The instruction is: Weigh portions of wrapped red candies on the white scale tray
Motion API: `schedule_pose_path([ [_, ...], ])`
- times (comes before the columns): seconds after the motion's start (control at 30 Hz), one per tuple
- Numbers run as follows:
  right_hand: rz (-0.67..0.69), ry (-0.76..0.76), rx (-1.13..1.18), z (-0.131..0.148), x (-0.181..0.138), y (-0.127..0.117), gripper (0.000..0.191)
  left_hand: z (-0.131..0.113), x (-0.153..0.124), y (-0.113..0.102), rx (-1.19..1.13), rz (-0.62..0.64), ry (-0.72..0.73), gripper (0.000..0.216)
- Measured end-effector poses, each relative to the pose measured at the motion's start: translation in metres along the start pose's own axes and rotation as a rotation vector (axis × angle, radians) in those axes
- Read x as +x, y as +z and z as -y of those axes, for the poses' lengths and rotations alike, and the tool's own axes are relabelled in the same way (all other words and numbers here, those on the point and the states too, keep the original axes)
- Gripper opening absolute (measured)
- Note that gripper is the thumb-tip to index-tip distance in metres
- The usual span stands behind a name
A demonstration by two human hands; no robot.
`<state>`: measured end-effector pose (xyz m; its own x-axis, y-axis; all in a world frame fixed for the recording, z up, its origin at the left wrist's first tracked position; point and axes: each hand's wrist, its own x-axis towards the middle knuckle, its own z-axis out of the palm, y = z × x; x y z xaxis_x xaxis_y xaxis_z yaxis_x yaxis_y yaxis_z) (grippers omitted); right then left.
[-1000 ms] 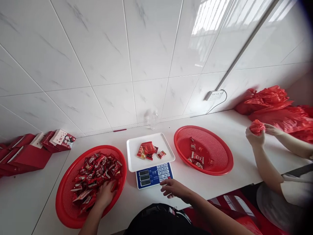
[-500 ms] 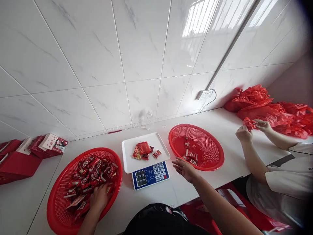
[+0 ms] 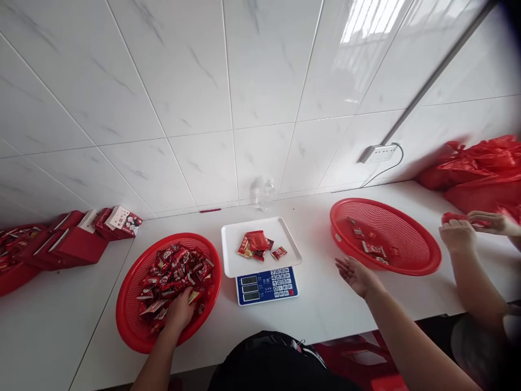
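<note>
My left hand (image 3: pixel 180 313) is inside the left red basket (image 3: pixel 122 304), on top of a heap of red wrapped sweets (image 3: pixel 173 271). Its fingers are closed on a small packet (image 3: pixel 195 296) with a yellowish face, partly hidden by the hand. Palm up and fingers apart, my right hand (image 3: pixel 356 276) is empty, just in front of the right red basket (image 3: pixel 423 260), which holds only a few packets (image 3: pixel 374 250). Between the baskets, a white tray (image 3: pixel 232 266) on a blue-fronted scale (image 3: pixel 266 287) carries several red and gold packets (image 3: pixel 257 241).
Dark red boxes (image 3: pixel 81 241) and another filled red basket (image 3: pixel 20 279) stand at far left. A clear bottle (image 3: pixel 266 195) is by the wall, a power strip (image 3: pixel 378 153) further right. At right, a co-worker's hands (image 3: pixel 459 233) handle something red beside red plastic bags (image 3: pixel 484 168).
The right basket has shifted right, away from the scale, and my right hand has moved right too. A yellowish packet now shows at my left fingertips. The camera view has turned left.
</note>
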<state>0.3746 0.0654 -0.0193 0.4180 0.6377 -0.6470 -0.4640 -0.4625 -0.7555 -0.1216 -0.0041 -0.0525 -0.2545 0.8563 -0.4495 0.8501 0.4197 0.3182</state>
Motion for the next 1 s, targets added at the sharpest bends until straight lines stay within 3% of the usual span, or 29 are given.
schedule_pose_path([
  [0.1, 0.098, 0.021, -0.147, -0.015, -0.012, 0.011, 0.017, -0.005, -0.003, -0.008, -0.302, -0.057, -0.002, 0.041],
  [0.23, 0.399, 0.03, -0.417, -0.042, -0.053, 0.051, 0.024, -0.026, -0.016, -0.027, -0.93, -0.038, -0.047, 0.042],
  [0.3, 0.605, -0.007, -0.527, -0.054, -0.079, 0.074, 0.031, -0.042, -0.027, -0.034, -1.213, 0.091, -0.052, 0.044],
  [0.4, 0.888, -0.049, -0.621, -0.066, -0.113, 0.103, 0.043, -0.07, -0.048, -0.032, -1.42, 0.434, -0.022, 0.049],
  [0.5, 1.089, -0.077, -0.645, -0.076, -0.134, 0.119, 0.047, -0.096, -0.066, -0.014, -1.394, 0.725, 0.053, 0.054],
  [0.63, 1.166, -0.052, -0.748, -0.085, -0.139, 0.122, 0.04, -0.115, -0.076, 0.007, -1.269, 0.827, 0.163, 0.077],
  [0.8, 1.035, -0.037, -0.695, -0.091, -0.136, 0.115, 0.037, -0.12, -0.076, 0.008, -1.187, 0.699, 0.269, 0.059],
  [1.0, 1.046, 0.122, -0.585, -0.088, -0.144, 0.113, 0.043, -0.125, -0.074, 0.003, -1.043, 0.552, 0.349, 0.054],
])
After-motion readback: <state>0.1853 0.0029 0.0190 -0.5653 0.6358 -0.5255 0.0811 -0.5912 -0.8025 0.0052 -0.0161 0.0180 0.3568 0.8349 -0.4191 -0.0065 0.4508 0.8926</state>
